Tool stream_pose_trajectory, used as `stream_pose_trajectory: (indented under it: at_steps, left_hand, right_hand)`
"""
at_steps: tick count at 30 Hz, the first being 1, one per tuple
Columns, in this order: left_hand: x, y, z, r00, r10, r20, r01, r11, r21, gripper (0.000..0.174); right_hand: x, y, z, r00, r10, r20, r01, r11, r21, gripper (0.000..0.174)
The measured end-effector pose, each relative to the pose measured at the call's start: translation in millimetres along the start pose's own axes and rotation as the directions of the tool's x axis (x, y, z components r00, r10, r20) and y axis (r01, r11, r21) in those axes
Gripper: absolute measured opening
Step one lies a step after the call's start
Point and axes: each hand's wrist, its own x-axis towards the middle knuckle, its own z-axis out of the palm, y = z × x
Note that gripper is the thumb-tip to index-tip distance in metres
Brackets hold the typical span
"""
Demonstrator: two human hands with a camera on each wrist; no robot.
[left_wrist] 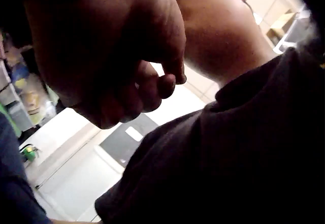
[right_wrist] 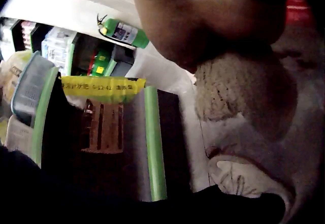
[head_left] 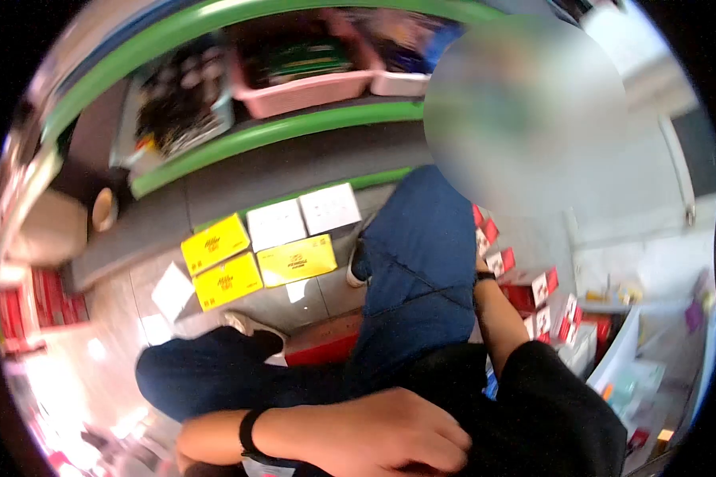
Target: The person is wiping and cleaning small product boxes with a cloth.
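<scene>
Across my lap, my left hand lies in front of the black shirt, its fingers loosely bent with nothing between them. A black band circles that wrist. My right arm reaches down past the blue trouser leg toward red-and-white boxes on the floor. The leg hides most of the right hand in the head view. In the right wrist view that hand is dark, with a rough beige patch below it; I cannot tell whether it holds anything.
Three yellow boxes and several white boxes sit on the grey tiles ahead. Behind them, a green-edged shelf carries a pink basket and other bins. A green bottle-shaped thing lies beyond the shelf. An open pale-blue container stands at right.
</scene>
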Motion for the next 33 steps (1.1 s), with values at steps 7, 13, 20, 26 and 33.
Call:
stream_pose_trajectory:
  at_steps: [7, 13, 20, 26, 33]
  left_hand:
    - [-18.3, 40.9, 13.2, 0.978, 0.198, -0.065, -0.208, 0.902, -0.378, 0.029]
    - [-37.2, 33.6, 8.5, 0.957, 0.279, -0.079, -0.288, 0.884, -0.369, 0.028]
    - [-30.5, 27.2, 19.7, 0.897, 0.433, -0.087, -0.436, 0.837, -0.332, 0.031]
    - [-30.7, 40.9, 23.2, 0.906, 0.398, -0.142, -0.421, 0.826, -0.374, 0.025]
    - [-63.5, -54.1, -20.6, 0.891, 0.047, -0.452, 0.294, 0.699, 0.652, 0.017]
  right_hand:
    - [-84.0, -205.4, 26.1, 0.985, -0.094, 0.146, 0.093, 0.996, 0.014, 0.034]
    - [-66.4, -351.8, 43.7, 0.899, -0.393, 0.193, 0.380, 0.919, 0.102, 0.029]
    - [-186.6, -452.7, 192.5, 0.561, -0.541, 0.627, 0.813, 0.505, -0.291, 0.021]
    - [-249.5, -433.5, 284.1, 0.347, 0.002, 0.938, 0.837, 0.451, -0.311, 0.022]
    - [-200.8, -354.7, 327.4, 0.225, 0.427, 0.876, 0.954, 0.085, -0.287, 0.034]
